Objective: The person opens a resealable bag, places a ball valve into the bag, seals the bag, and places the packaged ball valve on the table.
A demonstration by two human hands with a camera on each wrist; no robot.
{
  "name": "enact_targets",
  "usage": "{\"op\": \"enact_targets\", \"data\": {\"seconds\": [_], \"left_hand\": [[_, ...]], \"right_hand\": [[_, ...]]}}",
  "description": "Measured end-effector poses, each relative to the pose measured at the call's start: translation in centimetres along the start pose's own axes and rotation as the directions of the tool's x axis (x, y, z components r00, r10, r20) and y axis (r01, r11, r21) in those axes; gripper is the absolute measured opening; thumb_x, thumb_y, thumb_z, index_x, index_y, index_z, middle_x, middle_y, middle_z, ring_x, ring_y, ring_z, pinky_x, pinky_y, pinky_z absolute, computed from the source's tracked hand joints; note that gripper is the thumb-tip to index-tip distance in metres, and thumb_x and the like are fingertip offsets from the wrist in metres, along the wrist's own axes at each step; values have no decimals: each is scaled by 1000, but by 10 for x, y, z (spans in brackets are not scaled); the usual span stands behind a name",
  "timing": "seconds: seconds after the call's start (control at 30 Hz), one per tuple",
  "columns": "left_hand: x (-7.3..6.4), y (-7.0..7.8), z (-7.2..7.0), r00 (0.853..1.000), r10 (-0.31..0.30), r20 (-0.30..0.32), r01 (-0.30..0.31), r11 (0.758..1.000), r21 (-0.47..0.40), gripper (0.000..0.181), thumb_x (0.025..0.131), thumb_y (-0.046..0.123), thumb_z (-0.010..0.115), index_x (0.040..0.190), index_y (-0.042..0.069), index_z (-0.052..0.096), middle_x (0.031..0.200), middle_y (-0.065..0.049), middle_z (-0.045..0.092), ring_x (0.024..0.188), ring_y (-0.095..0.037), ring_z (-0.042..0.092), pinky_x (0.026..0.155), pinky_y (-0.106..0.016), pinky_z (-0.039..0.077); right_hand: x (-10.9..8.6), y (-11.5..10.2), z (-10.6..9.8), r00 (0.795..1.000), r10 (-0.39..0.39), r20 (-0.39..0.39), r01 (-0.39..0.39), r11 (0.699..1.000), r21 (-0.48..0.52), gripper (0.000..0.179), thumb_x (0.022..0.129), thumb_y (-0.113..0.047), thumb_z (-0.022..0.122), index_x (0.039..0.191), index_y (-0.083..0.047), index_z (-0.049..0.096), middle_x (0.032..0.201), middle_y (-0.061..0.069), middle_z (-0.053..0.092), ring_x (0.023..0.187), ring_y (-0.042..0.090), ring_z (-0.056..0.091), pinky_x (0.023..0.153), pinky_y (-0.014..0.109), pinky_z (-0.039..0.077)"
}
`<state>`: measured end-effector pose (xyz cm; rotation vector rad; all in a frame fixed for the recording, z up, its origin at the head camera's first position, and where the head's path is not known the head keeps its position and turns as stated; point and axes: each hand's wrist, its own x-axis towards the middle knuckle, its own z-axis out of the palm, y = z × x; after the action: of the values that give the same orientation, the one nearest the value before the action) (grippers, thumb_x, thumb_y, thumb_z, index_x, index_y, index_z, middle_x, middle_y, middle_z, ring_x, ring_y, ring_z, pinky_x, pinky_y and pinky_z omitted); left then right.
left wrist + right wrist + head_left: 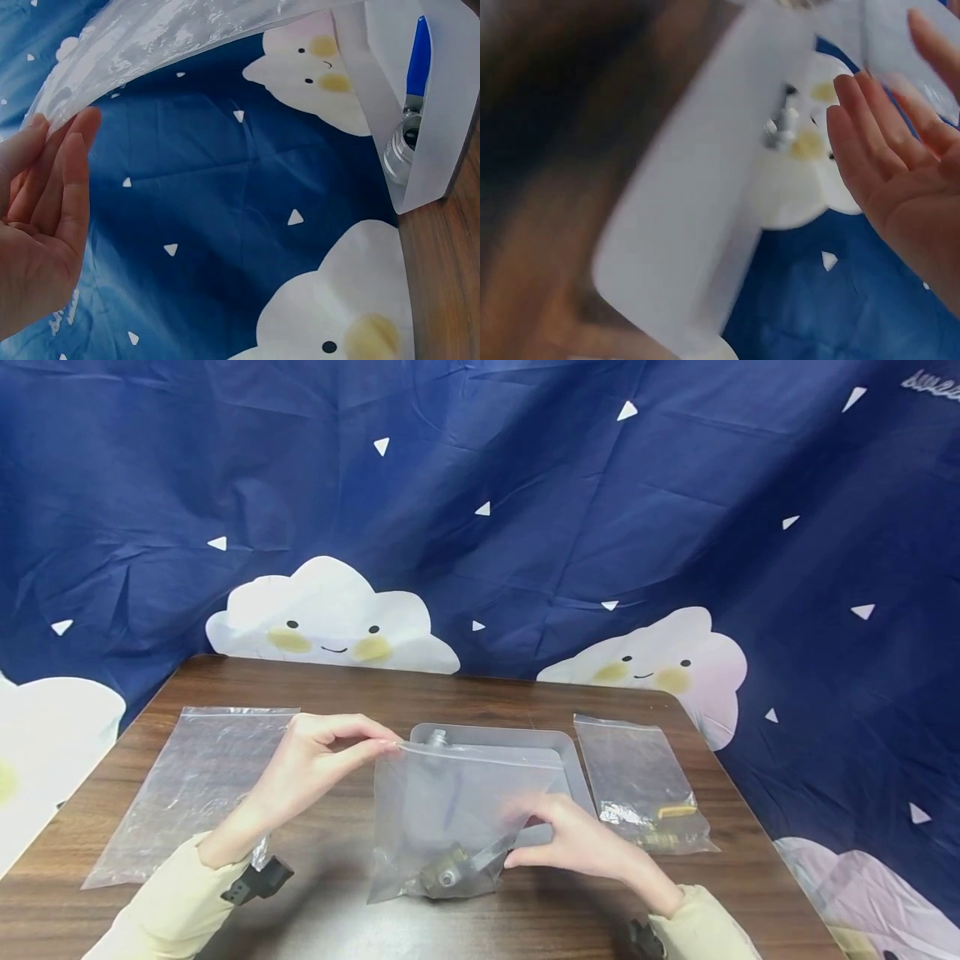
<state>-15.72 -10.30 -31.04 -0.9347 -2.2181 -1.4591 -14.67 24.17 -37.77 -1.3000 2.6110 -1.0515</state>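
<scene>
My left hand (318, 768) pinches the upper left corner of a clear zip bag (420, 810) between thumb and fingertips, holding it up over the table. Inside the bag's bottom lies a brassy-green piece with a round pale end (448, 875), with a flat silvery strip (491, 852) beside it. At the bag's right side is my right hand (573, 839), its fingers partly veiled by the film and its thumb below. In the right wrist view, the fingers (877, 131) of that hand reach out nearly straight, thumb apart.
Behind the raised bag stands a light grey tray (577, 777) with a small clear jar (401, 154) and a blue-handled tool (418, 64). A flat zip bag (187, 785) lies at left; another (626, 760), holding a yellow piece (677, 811), lies at right.
</scene>
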Motion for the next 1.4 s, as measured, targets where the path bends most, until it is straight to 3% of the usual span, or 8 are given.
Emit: {"op": "enact_targets", "data": {"seconds": [0.23,0.47,0.67,0.8,0.9,1.07,1.23,1.4], "left_hand": [[0,-7,-3,995,-96,-27,95,995,-23,11,87,14,76,94,23,77,87,8,77,78,-2,70,67,-19,57],[-2,-12,-6,992,-122,-34,121,992,-37,11,88,14,75,95,22,77,88,8,77,79,-3,71,69,-19,58],[-4,-13,-10,984,-170,-50,169,985,-21,8,88,18,75,95,22,77,88,8,77,78,-3,71,70,-19,58],[-6,-15,-15,968,-244,-55,244,970,-12,7,90,24,74,96,23,77,88,10,76,79,-3,70,72,-20,58],[-8,-16,-19,954,-296,-48,295,955,-24,9,90,27,73,97,22,76,89,10,76,80,-5,71,74,-22,60],[-12,-20,-27,945,-325,-29,323,945,-49,13,91,27,72,100,19,76,89,7,77,81,-8,73,75,-27,61],[-17,-28,-38,942,-335,1,335,941,-56,17,94,25,68,105,12,74,91,7,77,83,-9,74,76,-28,62],[-20,-42,-52,938,-348,11,347,934,-86,22,96,21,66,109,4,72,90,8,78,84,-10,75,76,-28,62]], "right_hand": [[0,5,27,998,6,-62,-3,999,54,32,81,-15,81,109,-12,66,104,3,72,93,7,70,80,22,61],[2,3,42,990,66,-126,-61,997,44,30,78,-8,81,104,-12,66,100,5,73,82,0,68,72,18,60],[5,3,44,982,-56,-182,53,998,-22,23,79,-9,80,101,-12,71,90,2,75,76,0,67,67,16,59],[7,1,44,975,-120,-187,114,993,-43,22,81,-11,79,103,-10,74,92,4,77,77,4,69,68,15,58],[10,-1,45,975,-123,-185,120,992,-27,18,83,-11,78,101,-8,75,92,5,78,78,4,70,68,13,57],[15,-7,48,984,-77,-162,74,997,-22,17,86,-15,75,101,-8,76,93,6,78,80,2,70,69,10,56],[24,-17,57,992,22,-121,-21,1000,6,20,89,-21,73,104,-8,75,95,5,78,82,1,70,70,14,58],[34,-32,68,988,137,-76,-130,987,94,20,90,-26,72,101,-9,74,83,2,76,67,-9,57,61,13,54]]}}
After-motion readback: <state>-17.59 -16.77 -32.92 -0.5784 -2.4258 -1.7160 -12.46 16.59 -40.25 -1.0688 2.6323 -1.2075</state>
